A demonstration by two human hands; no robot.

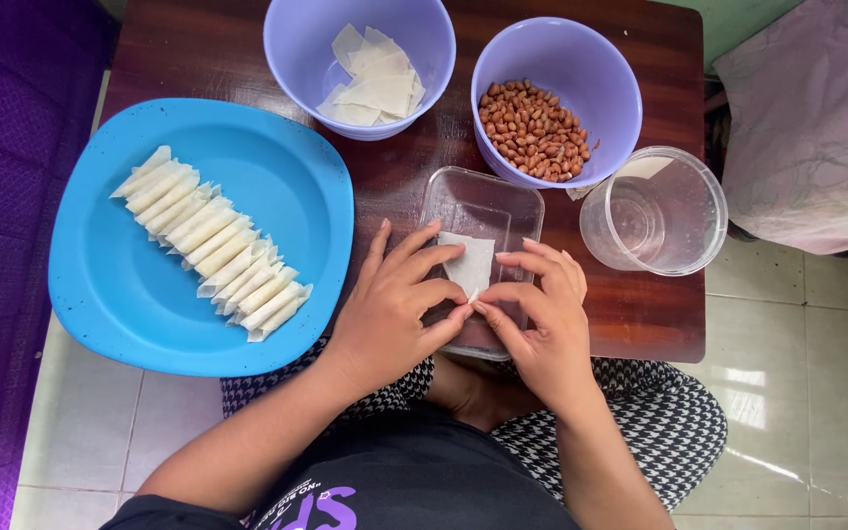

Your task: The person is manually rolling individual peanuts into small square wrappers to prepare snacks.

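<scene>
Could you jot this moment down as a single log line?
left hand: pinching wrapper | right hand: pinching same wrapper | over clear tray | blue plate: rolled pieces

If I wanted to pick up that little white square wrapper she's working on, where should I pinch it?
Probably the far corner of the thin white wrapper, coming from the bowls' side. It lies flat on the clear plastic lid, and its near corner is already pinched between the left hand and right hand. The far edge is bare; being limp and thin, it likely needs a light fingertip pinch.
</scene>
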